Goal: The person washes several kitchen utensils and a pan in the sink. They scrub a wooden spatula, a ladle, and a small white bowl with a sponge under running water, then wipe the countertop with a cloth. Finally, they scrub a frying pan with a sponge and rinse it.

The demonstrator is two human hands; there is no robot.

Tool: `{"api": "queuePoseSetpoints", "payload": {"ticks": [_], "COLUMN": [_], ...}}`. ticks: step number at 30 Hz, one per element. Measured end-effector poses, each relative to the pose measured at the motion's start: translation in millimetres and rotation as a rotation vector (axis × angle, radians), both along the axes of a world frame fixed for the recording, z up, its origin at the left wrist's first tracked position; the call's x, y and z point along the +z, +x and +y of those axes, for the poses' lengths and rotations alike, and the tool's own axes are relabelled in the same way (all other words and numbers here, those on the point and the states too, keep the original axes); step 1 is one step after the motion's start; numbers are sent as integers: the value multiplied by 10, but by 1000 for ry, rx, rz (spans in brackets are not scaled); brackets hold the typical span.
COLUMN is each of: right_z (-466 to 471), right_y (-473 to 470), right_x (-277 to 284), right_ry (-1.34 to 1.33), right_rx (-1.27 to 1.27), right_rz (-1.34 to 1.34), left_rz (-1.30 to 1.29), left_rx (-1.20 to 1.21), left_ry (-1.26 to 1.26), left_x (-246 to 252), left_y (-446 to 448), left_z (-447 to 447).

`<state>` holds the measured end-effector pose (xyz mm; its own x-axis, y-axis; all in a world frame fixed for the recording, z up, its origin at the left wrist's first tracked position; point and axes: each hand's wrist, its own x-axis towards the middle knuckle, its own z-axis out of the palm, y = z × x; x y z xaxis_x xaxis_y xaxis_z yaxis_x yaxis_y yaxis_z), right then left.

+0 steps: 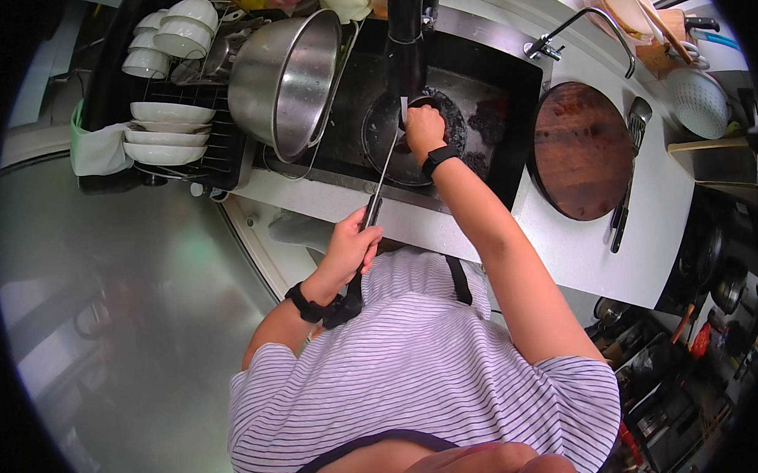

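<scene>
My left hand (352, 243) is closed round the black handle of a kitchen knife (386, 163), whose blade extends over the dark sink (474, 83). My right hand (426, 130) is bent over the sink beside the far end of the blade; its fingers are partly hidden, so what they hold cannot be told. Beneath it lies a round dark pan or lid (381, 144), wet and in part covered by the hand. A thick black faucet (406, 39) comes down just beyond the hand.
Left of the sink, a large steel bowl (252, 83) leans on a dish rack (220, 151) with white bowls (186, 29) and stacked plates (166, 154). At right, a round wooden board (581, 151) and a slotted turner (639, 114) lie on the white counter (655, 243) near a thin curved tap (610, 20).
</scene>
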<state>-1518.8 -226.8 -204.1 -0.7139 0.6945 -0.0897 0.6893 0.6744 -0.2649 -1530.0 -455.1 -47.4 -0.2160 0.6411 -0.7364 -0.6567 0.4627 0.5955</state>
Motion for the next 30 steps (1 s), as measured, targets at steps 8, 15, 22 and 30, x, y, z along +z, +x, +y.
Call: {"api": "queuePoseSetpoints", "payload": {"ticks": [8,15,22,30], "right_z": [-59,80,82,140], "right_y": [670,1133,1201,1219], "right_x": [147,260,351,500], "right_ry": [-582,-780,-891,-1020], "right_rx": [-56,-206,-327,-352], "right_rz": [57,97,192,244], "left_rz": [-306,-646,-783,30], "left_rx": [101,121,211,-205], "left_ry": [41,61,79,60], "left_x": [115,248,321,152], "left_y": [-317,-306,-401,-484], "left_z": [85,-34,-97,442]}}
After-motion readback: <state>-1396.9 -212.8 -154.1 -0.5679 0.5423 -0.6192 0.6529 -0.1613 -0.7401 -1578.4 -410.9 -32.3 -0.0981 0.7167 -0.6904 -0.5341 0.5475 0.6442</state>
